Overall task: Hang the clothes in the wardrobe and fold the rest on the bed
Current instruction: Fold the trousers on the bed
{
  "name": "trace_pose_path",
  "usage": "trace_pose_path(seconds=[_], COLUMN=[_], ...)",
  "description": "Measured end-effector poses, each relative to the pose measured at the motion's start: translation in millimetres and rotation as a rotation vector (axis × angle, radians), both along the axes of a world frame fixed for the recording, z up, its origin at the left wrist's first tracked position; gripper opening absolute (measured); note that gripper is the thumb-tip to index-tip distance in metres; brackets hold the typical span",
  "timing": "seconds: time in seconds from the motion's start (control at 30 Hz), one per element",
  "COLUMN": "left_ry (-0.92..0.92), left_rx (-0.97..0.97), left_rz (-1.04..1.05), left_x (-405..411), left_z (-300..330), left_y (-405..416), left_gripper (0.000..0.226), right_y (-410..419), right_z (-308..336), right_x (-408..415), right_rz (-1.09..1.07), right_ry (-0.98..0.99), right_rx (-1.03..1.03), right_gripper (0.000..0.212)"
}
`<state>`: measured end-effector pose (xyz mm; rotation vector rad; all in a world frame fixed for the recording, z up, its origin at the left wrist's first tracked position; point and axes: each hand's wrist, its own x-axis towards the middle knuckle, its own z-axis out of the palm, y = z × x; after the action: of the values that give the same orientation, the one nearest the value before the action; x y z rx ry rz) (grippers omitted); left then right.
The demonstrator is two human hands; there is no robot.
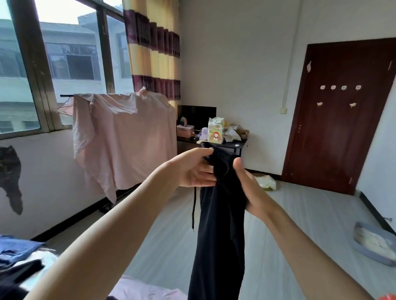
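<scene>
Daylight is coming in through a large dark-framed window (49, 61) on the left, with a yellow curtain (154, 47) banded in purple hanging beside it. White walls (240, 61) are meeting a pale grey floor (302, 220) edged by dark skirting. A dark brown door (342, 114) is standing closed on the right, and a cluttered dark desk (232, 144) is sitting in the far corner

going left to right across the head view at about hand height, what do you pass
dark stain on the wall → pink sheet over the rack → left hand → black trousers → right hand → dark red door
</scene>
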<state>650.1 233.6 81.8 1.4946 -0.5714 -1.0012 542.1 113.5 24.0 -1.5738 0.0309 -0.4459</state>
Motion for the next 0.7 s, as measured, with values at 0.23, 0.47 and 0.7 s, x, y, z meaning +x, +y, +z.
trace_pose_path(seconds=[0.23,0.47,0.7], left_ry=[-0.117,-0.110,-0.559], left_rx=[0.055,0.061,0.067], left_rz=[-0.069,-0.223,0.208], left_x=[14.0,40.1,88.9], left_z=[-14.7,-15.4,-52.3], left_y=[8.2,-6.1,-12.7], left_gripper=[0.061,0.095,0.057], right_y=[-7.8,-10.7,-58.5], right_z=[-6.8,-15.1,-17.8], right_x=[8.5,34.5,56.1], right_rz=[0.112,-0.028,-0.310], right_ry=[0.082,0.081,0.070], right_rx=[-0.086,-0.347,0.187], right_gripper=[0.081,0.060,0.020])
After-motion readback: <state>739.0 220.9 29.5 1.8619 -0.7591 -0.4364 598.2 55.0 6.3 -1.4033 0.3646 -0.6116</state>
